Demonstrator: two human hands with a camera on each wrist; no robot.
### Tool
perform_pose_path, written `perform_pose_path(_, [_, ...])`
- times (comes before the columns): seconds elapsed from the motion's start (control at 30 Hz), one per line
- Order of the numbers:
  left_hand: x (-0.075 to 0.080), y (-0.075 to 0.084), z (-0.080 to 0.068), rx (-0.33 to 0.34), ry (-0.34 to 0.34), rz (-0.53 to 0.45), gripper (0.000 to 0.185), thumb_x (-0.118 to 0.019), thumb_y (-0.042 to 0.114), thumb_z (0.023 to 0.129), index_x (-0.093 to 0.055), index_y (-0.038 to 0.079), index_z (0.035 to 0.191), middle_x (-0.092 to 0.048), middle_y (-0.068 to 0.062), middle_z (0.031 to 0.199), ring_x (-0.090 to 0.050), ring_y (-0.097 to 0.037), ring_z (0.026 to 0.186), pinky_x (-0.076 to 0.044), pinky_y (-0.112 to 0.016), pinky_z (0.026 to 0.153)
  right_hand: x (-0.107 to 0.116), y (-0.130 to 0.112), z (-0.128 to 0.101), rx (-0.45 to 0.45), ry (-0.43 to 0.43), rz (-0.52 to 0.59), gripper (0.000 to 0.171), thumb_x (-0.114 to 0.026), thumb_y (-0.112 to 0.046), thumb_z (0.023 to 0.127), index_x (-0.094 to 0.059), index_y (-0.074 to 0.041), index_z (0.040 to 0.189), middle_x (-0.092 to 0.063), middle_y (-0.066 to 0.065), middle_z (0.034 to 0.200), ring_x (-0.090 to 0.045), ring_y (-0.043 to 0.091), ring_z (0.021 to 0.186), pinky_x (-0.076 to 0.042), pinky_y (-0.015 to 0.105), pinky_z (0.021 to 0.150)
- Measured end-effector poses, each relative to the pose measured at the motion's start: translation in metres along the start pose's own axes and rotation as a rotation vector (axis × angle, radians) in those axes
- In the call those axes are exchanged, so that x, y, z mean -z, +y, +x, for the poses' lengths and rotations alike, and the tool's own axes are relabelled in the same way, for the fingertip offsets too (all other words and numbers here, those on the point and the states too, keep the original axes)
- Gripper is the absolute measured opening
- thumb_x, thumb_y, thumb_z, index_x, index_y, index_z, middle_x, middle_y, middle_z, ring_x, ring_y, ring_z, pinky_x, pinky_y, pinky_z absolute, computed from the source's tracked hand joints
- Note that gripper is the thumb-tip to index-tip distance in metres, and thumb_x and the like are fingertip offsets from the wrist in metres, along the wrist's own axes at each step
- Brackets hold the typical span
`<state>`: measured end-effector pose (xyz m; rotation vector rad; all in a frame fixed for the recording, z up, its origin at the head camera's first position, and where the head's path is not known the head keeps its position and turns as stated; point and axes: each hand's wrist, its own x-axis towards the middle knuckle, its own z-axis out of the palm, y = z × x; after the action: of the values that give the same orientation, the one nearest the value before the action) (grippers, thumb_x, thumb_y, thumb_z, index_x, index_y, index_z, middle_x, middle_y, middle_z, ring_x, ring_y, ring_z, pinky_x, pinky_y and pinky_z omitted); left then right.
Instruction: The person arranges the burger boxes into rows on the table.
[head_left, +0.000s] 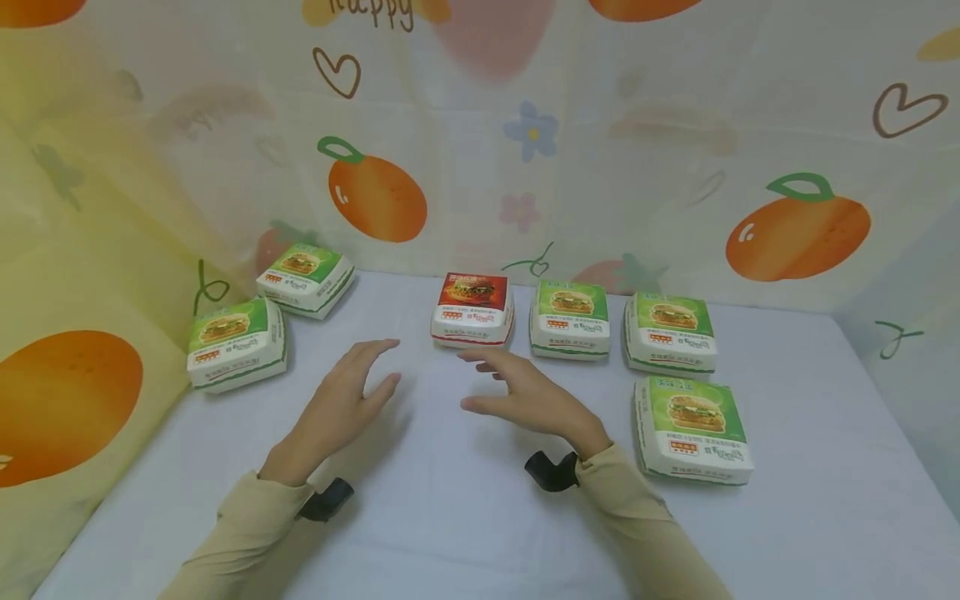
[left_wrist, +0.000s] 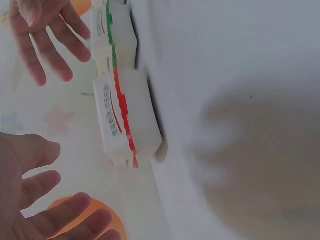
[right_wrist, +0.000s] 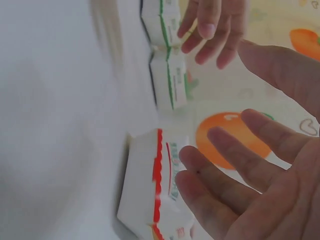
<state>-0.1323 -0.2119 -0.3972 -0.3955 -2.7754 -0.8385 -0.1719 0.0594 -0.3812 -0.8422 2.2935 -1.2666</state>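
- Both hands are empty and hovering over the table, palms facing each other with a gap between them, fingers relaxed and spread.
- Left hand is a bit short of the red box, right hand just in front of it. Neither is touching it as far as I can tell.
- The red box sits shut and flat at the back of the table, left end of a row with two green boxes: the nearer one just beside it, another further right.
- From the left wrist view the red box is clearly still on the table with open space between it and the fingers of the other hand.
- More green boxes around: one near the right sleeve, two on the left by the curtain ( and).
- Looks to me like the reach-in stage, hands lining up either side of the red box, no grip yet.
- Next move probably needs both hands to go forward a touch and close in on its sides, without bumping the green neighbour that's right up against it.
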Motion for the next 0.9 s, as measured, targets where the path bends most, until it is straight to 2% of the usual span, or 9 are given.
perform_pose_path(0.17, [0.006,-0.009,-0.001,0.01,0.034,0.006,0.045,-0.064,0.014,0.096,-0.052,0.004,0.138,-0.055,-0.018,0.138,-0.052,-0.036,0.129,-0.044,-0.055,0.106,-0.006,-0.003,0.013,0.035,-0.007,0.016,0.064,-0.07,-0.026,0.093,-0.043,-0.014,0.15,-0.046,0.007,0.153,-0.047,0.035,0.138,-0.041,0.054,0.111])
perform_pose_path(0.43, [0.017,-0.029,-0.006,0.015,0.083,0.009,0.045,-0.064,0.01,0.095,-0.052,0.001,0.138,-0.056,-0.022,0.135,-0.055,-0.04,0.118,-0.047,-0.057,0.097,-0.022,-0.011,0.03,0.06,-0.004,-0.01,0.064,-0.07,-0.027,0.093,-0.043,-0.014,0.149,-0.042,0.003,0.156,-0.043,0.032,0.141,-0.039,0.047,0.115])
perform_pose_path(0.6, [0.027,-0.043,-0.01,0.059,0.101,0.019,0.046,-0.062,0.01,0.096,-0.05,0.0,0.139,-0.054,-0.025,0.135,-0.052,-0.043,0.12,-0.044,-0.06,0.098,-0.03,-0.015,0.041,0.06,-0.001,-0.053,0.062,-0.067,-0.03,0.095,-0.043,-0.015,0.149,-0.043,0.0,0.155,-0.038,0.022,0.145,-0.034,0.041,0.119])
perform_pose_path(0.73, [0.034,-0.053,-0.012,0.065,0.133,0.026,0.045,-0.062,0.008,0.096,-0.049,-0.002,0.138,-0.054,-0.027,0.133,-0.05,-0.044,0.122,-0.041,-0.061,0.1,-0.036,-0.017,0.05,0.06,0.013,-0.06,0.061,-0.066,-0.031,0.095,-0.043,-0.016,0.149,-0.044,-0.001,0.154,-0.037,0.016,0.145,-0.032,0.039,0.12])
perform_pose_path(0.9, [0.041,-0.062,-0.012,0.056,0.198,0.045,0.043,-0.063,0.005,0.094,-0.051,-0.005,0.134,-0.056,-0.029,0.126,-0.052,-0.043,0.108,-0.042,-0.058,0.089,-0.045,-0.018,0.061,0.069,0.014,-0.058,0.06,-0.066,-0.032,0.095,-0.043,-0.016,0.149,-0.044,-0.001,0.154,-0.039,0.018,0.144,-0.033,0.039,0.119])
